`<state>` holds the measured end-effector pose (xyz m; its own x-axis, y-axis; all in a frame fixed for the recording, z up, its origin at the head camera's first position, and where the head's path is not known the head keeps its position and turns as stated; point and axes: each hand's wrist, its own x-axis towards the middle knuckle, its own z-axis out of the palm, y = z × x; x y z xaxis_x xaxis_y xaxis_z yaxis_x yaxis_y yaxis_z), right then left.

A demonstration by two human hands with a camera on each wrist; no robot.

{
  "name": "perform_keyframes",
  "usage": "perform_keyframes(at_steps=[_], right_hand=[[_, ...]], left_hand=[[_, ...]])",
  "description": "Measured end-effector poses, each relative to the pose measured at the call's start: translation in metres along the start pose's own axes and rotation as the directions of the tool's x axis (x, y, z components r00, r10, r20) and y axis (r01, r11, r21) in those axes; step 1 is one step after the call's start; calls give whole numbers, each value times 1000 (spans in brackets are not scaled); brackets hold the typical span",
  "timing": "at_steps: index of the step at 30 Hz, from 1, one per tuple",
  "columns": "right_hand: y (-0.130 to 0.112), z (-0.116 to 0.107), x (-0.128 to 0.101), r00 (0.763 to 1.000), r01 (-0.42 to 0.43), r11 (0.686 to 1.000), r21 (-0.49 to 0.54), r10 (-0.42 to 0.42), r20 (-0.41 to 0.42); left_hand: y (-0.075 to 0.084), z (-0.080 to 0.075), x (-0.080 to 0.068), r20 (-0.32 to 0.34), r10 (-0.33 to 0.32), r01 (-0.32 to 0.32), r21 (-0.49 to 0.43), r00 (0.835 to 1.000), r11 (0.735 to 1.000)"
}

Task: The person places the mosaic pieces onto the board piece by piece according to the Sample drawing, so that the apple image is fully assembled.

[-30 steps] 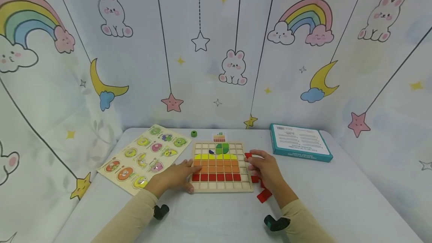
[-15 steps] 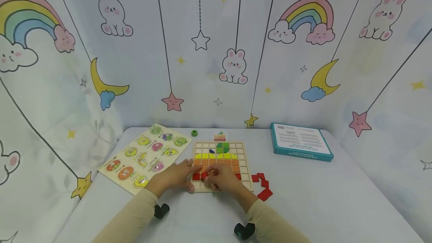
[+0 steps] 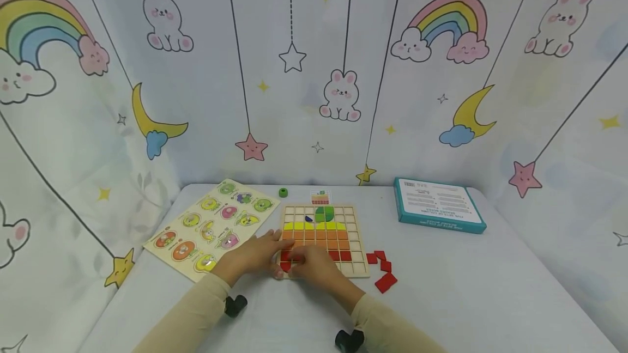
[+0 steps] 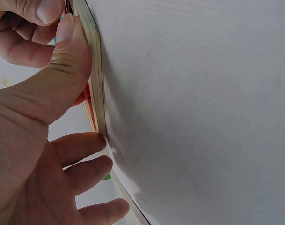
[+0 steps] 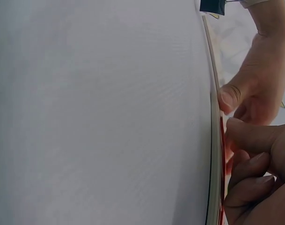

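A wooden grid board lies on the table, with rows of yellow, orange and red tiles and a green leaf shape at its top. My left hand rests at the board's left edge, index finger reaching over the tiles. In the left wrist view its thumb lies at the near corner and the other fingers spread along the rim. My right hand bends over the lower left of the board, its fingertips at a red tile in the bottom-left cell. The fingers hide part of the red row.
Several loose red tiles lie right of the board. Behind it are a small picture card and a green bead. A fruit puzzle board lies at left. A teal box stands at the back right.
My right hand has come from the board's right side over to its lower left, bringing a red tile to the bottom-left cell. My left hand has stayed at the edge.
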<state>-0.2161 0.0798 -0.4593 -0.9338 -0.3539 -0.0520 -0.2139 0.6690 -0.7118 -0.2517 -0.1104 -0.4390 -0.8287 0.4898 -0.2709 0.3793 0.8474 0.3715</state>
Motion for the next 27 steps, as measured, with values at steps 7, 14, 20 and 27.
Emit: perform_keyframes(at_steps=[7,14,20,27], right_hand=[[17,-22,-16,998,-34,997,62,38,-49],[67,-81,-44,945,-183,916,357,264,-192],[128,-134,-76,871,-266,778,569,446,-203],[153,-145,-97,864,-321,728,606,488,-128]], left_hand=[[3,0,0,-4,-16,16,-4,1000,1000],[3,0,3,2,-47,47,41,999,998],[4,0,2,2,-55,55,44,998,998],[0,1,0,5,-36,36,20,999,999]])
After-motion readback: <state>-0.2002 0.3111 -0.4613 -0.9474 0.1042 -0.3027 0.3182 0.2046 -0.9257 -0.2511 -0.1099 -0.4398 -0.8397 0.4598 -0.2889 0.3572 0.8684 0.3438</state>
